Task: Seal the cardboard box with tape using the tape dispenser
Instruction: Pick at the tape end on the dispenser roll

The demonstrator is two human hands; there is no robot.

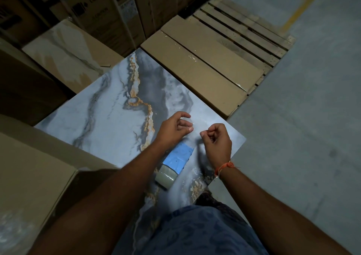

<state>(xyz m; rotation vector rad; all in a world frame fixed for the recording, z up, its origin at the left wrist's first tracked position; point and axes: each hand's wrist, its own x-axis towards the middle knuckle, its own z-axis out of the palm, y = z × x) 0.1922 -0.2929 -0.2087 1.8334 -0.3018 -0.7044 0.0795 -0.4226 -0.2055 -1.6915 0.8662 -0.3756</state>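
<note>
A blue tape dispenser (178,155) with a roll of clear tape (166,176) lies on the marble-patterned slab (109,118), between my forearms. Just beyond it, my left hand (173,127) and my right hand (216,139) hover a little above the slab, each with thumb and fingertips pinched together. A faint, glossy strip of clear tape (195,126) seems to run between the two pinches and down toward the dispenser. An open brown cardboard box (33,172) stands to my left.
Flat brown cardboard boxes (197,63) lie beyond the slab on a wooden pallet (248,30). Tall printed cartons (93,10) stand at the back. Another marbled slab (64,53) sits far left. Grey concrete floor (304,118) lies to the right.
</note>
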